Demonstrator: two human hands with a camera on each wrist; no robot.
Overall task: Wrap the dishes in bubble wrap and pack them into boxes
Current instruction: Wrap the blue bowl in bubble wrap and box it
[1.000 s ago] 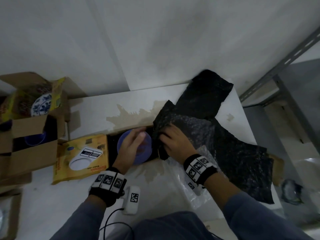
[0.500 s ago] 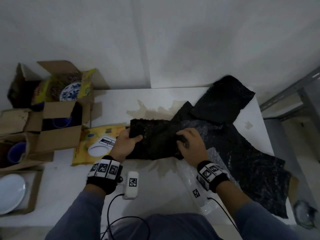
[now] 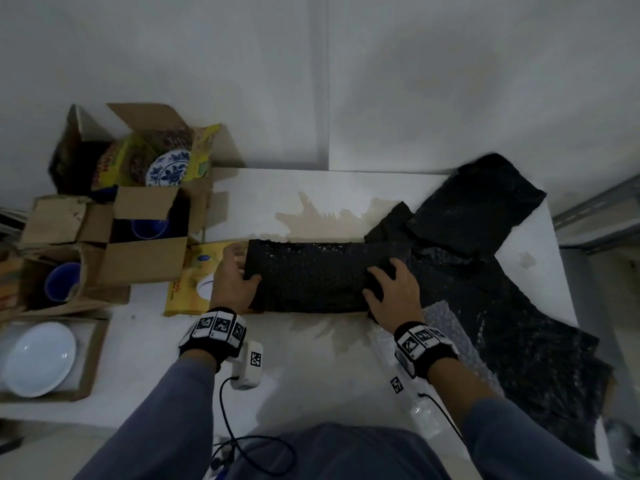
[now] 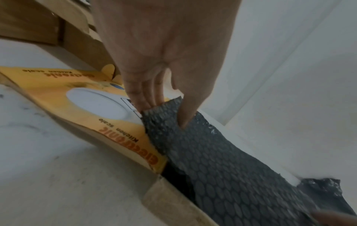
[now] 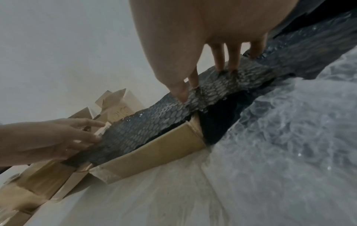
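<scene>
Nearest the person, at the front of the white worktop, a strip of black bubble wrap lies stretched flat over a shallow cardboard box, its long axis running left to right between the two hands. At the strip's left end the left hand pinches the edge, thumb on top and fingers beneath, as the left wrist view shows; at its right end the right hand presses down with spread, nearly straight fingers and the thumb, holding nothing closed inside it. Whatever dish lies under the strip is hidden, so I cannot tell its place beyond the box. Each hand sits at its own end, so the coming fold or tuck likely turns on which end goes first; the left end, already lifted in a pinch, looks the readier. Just left of the strip, touching it, lies a yellow kitchen scale box, which crowds the left hand. Right of the strip, clear bubble wrap lies near the right wrist, and more black bubble wrap sheets spread beyond. Farther left of the strip stand open cardboard boxes holding blue bowls, with a white bowl in a box toward the front, and a blue-and-white patterned plate in the farthest box by the wall.
</scene>
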